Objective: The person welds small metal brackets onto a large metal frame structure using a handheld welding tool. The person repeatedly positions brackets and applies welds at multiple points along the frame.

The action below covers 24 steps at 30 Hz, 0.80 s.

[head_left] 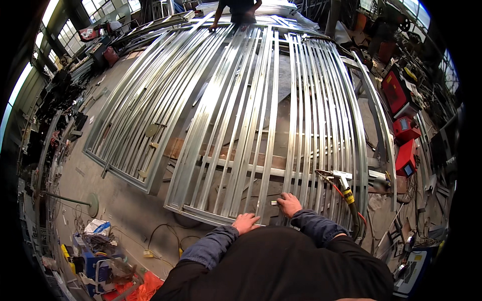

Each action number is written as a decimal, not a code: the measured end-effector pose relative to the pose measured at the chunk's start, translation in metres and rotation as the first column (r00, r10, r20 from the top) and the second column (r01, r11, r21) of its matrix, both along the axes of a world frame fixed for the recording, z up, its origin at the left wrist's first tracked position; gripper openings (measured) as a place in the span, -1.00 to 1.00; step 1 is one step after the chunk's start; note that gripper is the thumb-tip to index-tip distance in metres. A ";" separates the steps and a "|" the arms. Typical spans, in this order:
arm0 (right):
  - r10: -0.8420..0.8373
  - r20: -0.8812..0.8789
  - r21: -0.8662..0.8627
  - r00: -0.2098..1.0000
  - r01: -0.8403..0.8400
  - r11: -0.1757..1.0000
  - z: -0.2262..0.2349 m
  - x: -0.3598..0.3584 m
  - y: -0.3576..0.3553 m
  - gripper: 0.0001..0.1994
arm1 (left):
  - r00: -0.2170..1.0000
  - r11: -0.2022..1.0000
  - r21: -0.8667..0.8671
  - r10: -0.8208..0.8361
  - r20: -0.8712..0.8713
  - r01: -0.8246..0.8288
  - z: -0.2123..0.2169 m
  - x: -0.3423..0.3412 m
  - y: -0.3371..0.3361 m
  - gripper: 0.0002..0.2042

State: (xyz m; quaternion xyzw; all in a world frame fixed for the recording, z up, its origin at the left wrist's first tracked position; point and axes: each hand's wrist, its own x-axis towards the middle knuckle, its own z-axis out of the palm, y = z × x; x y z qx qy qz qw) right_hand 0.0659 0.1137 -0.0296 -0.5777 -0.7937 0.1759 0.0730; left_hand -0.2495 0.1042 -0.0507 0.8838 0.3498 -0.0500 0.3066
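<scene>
A large frame of shiny metal bars (226, 115) lies in front of me, its long bars running away from my body. My left hand (246, 223) is at its near rail (206, 214), fingers curled over the metal beside the corner of a bar. Slightly farther and to the right, my right hand (289, 204) has its fingers bent together over the bars. Just left of its thumb sits a small pale block (274, 202); whether the fingers touch it is unclear. A welding torch (344, 183) with a yellow-banded cable lies on the bars to the right.
Another barred frame (145, 186) lies at left, with a round disc (151, 130) on it. A person (241, 7) stands at the far end, one hand on the metal. Red machines (405, 129) line the right side. Cables (168, 228) and a blue toolbox (98, 268) occupy the floor at lower left.
</scene>
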 end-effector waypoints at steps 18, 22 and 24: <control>-0.036 -0.019 0.014 0.999 0.036 0.999 0.009 -0.003 -0.003 -0.72 | 1.000 0.999 -0.052 0.001 -0.012 -0.002 0.002 0.003 0.000 -0.38; -0.016 -0.022 0.011 1.000 0.016 1.000 0.002 -0.008 0.002 -0.69 | 0.952 0.995 -0.091 0.077 0.297 -0.052 -0.008 -0.022 0.027 -0.38; -0.030 -0.027 0.033 0.999 0.031 0.999 -0.006 0.007 -0.001 -0.72 | 0.934 0.978 0.061 0.170 0.315 -0.199 0.059 -0.045 0.122 -0.32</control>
